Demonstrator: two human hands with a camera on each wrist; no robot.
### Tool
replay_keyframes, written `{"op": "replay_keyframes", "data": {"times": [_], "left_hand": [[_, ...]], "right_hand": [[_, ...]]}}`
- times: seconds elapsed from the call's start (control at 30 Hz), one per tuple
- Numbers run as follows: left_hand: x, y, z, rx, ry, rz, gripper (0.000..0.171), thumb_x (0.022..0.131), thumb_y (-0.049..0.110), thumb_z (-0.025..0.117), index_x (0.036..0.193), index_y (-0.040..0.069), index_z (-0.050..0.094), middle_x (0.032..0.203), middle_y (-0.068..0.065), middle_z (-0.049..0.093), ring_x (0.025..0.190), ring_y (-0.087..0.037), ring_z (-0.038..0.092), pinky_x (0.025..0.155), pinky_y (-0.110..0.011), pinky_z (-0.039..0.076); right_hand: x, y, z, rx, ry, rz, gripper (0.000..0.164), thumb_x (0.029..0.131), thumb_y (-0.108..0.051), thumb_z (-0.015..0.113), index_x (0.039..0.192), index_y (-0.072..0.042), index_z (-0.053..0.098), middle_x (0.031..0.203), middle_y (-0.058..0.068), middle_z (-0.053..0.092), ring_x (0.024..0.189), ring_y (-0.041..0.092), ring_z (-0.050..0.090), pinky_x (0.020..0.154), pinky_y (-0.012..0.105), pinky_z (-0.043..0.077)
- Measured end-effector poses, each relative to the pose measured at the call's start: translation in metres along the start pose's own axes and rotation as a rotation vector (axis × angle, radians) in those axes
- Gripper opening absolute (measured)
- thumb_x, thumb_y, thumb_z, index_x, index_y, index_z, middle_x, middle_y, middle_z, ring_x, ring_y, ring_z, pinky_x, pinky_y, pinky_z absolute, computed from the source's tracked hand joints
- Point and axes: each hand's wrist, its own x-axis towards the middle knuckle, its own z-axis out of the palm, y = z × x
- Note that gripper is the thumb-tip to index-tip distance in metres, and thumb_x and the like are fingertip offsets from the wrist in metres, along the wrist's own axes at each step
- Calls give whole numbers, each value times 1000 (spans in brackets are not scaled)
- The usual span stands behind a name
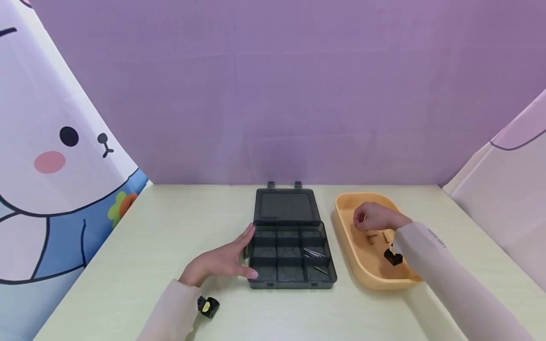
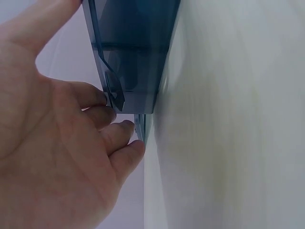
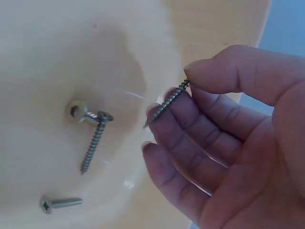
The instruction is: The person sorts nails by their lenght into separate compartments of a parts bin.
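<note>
A dark translucent compartment box [image 1: 292,285] stands on the table with its lid [image 1: 286,206] folded back. My left hand [image 1: 219,260] rests along its left side, thumb on the near-left corner, fingers spread toward the lid. Thin silver screw-like pieces [image 1: 313,253] lie in the right-hand middle compartment, and another silver piece [image 1: 321,270] in the near-right one. Over the orange tray [image 1: 386,284], my right hand [image 1: 377,217] pinches a threaded screw [image 3: 169,104] between thumb and fingers. Below it in the tray lie a screw [image 3: 91,148], a shorter cross-head screw [image 3: 61,203] and a nut-like piece [image 3: 76,111].
The tray stands to the right of the box, a narrow strip of pale table [image 1: 341,298] between them. Behind the table hangs a purple cloth [image 1: 273,94]. Printed cartoon fabric [image 1: 51,189] borders the left side.
</note>
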Motion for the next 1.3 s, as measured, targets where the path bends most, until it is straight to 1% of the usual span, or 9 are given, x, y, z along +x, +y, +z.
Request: {"op": "replay_keyframes", "data": {"times": [0.27,0.5,0.7,0.9,1.07,1.13,1.3], "left_hand": [[-1,1,1,-13,4,-3,120,79,56,69,151,-1,-9,158,-18,-17,146,-37,-6,116,-55,13],[-1,2,1,-24,2,-3,119,80,56,69,151,-1,-9,158,-17,-17,146,-36,-6,116,-56,13],[-2,3,1,-22,4,-3,119,80,54,70,151,-1,-9,158,-18,-17,146,-37,-6,116,-56,13],[-2,2,1,-26,1,-7,119,80,54,70,151,-1,-9,158,-17,-17,146,-37,-6,116,-56,13],[-2,1,1,-26,3,-13,119,79,56,69,151,0,-8,158,-17,-17,146,-37,-5,115,-56,14],[-2,0,1,-30,3,-15,119,79,56,69,151,1,-9,158,-16,-18,146,-37,-6,115,-56,14],[-2,0,1,-33,2,-19,119,79,56,69,151,1,-9,158,-15,-18,146,-36,-6,115,-56,13]], "right_hand": [[-4,-11,-4,23,-20,19,4,81,-5,62,77,-6,63,69,-2,58,59,10,48,59,26,42],[-7,-27,-8,25,-25,13,4,82,-4,63,79,-3,65,65,-1,58,55,9,45,56,26,41],[-10,-38,-12,19,-44,13,8,81,-5,65,73,-5,67,57,-1,55,49,8,41,53,26,39],[-12,-48,-14,18,-66,39,10,81,-5,65,71,-5,67,57,1,58,47,8,41,52,26,40],[-14,-56,-13,43,-91,78,16,79,-3,63,64,-4,65,50,-4,50,43,8,38,50,25,39],[-15,-59,-12,49,-98,71,16,79,-3,62,63,-4,65,49,-5,48,42,8,38,49,25,38],[-17,-68,-12,55,-95,22,17,81,-3,62,65,-4,66,51,-4,52,43,7,40,50,25,39]]}}
